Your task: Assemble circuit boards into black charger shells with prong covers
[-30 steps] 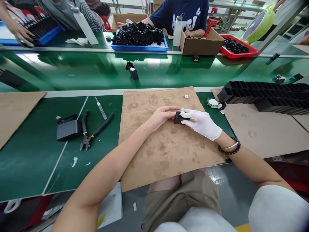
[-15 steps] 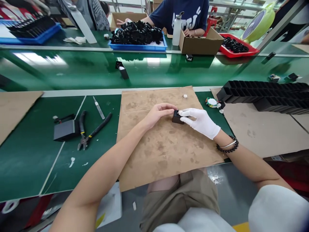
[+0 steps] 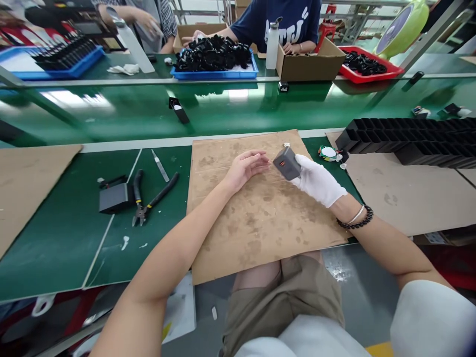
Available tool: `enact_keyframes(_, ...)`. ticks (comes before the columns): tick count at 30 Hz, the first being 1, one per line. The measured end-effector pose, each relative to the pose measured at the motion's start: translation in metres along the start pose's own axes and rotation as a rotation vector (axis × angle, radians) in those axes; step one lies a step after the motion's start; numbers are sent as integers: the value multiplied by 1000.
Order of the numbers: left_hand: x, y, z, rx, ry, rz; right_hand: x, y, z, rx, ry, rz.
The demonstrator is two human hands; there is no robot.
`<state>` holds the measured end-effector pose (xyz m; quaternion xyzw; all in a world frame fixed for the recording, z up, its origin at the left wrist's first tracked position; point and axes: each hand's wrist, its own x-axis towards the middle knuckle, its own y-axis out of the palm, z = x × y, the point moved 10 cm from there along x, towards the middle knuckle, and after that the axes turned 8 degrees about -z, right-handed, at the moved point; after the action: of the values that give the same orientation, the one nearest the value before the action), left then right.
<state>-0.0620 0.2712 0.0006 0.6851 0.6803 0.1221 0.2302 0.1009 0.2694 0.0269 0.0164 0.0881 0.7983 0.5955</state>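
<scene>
My right hand (image 3: 318,181), in a white glove, grips a small dark grey charger block (image 3: 286,163) and holds it tilted just above the stained cardboard sheet (image 3: 256,218). The block's end face with its ports is turned toward me. My bare left hand (image 3: 247,167) rests beside it on the cardboard, fingers loosely spread, holding nothing. A small white scrap (image 3: 286,145) lies at the cardboard's far edge.
Black pliers (image 3: 152,200), a scalpel (image 3: 160,166) and a dark block (image 3: 114,197) lie on the green table to the left. Rows of black housings (image 3: 412,139) stack at the right. Beyond the green conveyor (image 3: 223,109), other people work at blue trays (image 3: 215,73) and cardboard boxes (image 3: 310,67).
My right hand has lifted the block off the cardboard and tilted it up. My left hand has let go of it and opened. A black part on the conveyor has drifted left.
</scene>
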Motion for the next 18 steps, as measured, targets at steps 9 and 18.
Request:
enact_keyframes(9,-1,5,3,87,8,51,-10,5,-20,392,398,-178)
enact_keyframes(18,0,8,2,418,196,53,-7,-11,-15,501,277,-279)
